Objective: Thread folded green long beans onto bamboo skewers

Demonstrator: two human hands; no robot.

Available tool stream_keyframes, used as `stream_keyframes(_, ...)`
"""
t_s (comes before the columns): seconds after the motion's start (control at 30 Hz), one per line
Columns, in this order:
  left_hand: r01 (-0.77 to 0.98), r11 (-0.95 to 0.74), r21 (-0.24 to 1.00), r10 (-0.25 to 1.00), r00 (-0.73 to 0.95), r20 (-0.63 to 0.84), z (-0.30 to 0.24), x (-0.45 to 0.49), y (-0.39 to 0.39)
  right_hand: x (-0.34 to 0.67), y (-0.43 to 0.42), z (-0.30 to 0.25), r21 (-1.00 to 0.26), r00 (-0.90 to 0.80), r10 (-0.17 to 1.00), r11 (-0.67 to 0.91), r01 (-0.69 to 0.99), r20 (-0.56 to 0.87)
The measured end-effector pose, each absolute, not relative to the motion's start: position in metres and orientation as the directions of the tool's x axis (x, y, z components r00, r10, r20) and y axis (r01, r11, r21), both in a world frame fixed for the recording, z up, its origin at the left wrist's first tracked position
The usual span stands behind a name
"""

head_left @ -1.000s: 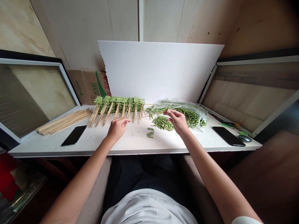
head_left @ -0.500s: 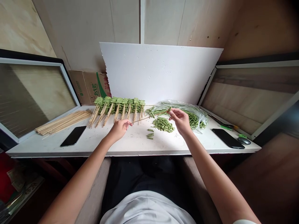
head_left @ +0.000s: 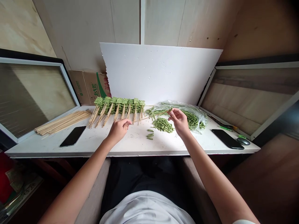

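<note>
My left hand (head_left: 120,128) is closed on one end of a thin wooden skewer (head_left: 143,119), held slanting up to the right above the table. At its far end my right hand (head_left: 179,121) pinches a short piece of green bean (head_left: 170,109) against the skewer tip; the fingers partly hide it. Below and between the hands lies a pile of cut green bean pieces (head_left: 163,124). A few loose bean pieces (head_left: 149,136) sit to its left. Behind my left hand are stacked bean skewers (head_left: 120,105), their bare sticks pointing toward me.
Bare skewers (head_left: 64,122) lie fanned at the left beside a phone (head_left: 73,136). A clear plastic bag of long beans (head_left: 192,119) rests behind my right hand. Another black phone (head_left: 227,138) and a mouse (head_left: 243,141) are at the right. A white foam board (head_left: 161,73) stands behind.
Both hands stay nearly in place with the skewer between them. My right hand has shifted very slightly, still pinching the bean piece at the tip.
</note>
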State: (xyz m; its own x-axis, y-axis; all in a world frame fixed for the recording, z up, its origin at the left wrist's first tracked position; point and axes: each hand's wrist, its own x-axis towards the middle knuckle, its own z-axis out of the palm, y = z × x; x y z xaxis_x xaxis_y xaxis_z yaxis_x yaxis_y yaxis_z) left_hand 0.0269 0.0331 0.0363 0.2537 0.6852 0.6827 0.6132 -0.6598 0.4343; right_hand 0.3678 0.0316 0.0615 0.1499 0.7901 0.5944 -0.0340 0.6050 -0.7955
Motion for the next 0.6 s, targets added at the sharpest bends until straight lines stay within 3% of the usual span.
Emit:
stream_keyframes(0.27, 0.665, -0.676, 0.316, 0.583, 0.221, 0.782, 0.045, 0.028, 0.022, 0.365, 0.026, 0.064, -0.734, 0.210, 0.720, 0.679, -0.017, 0.661)
stream_keyframes(0.6, 0.668, -0.668, 0.326, 0.511, 0.095, 0.854, 0.059, 0.027, 0.012, 0.361, 0.014, 0.078, -0.758, 0.180, 0.750, 0.651, -0.034, 0.637)
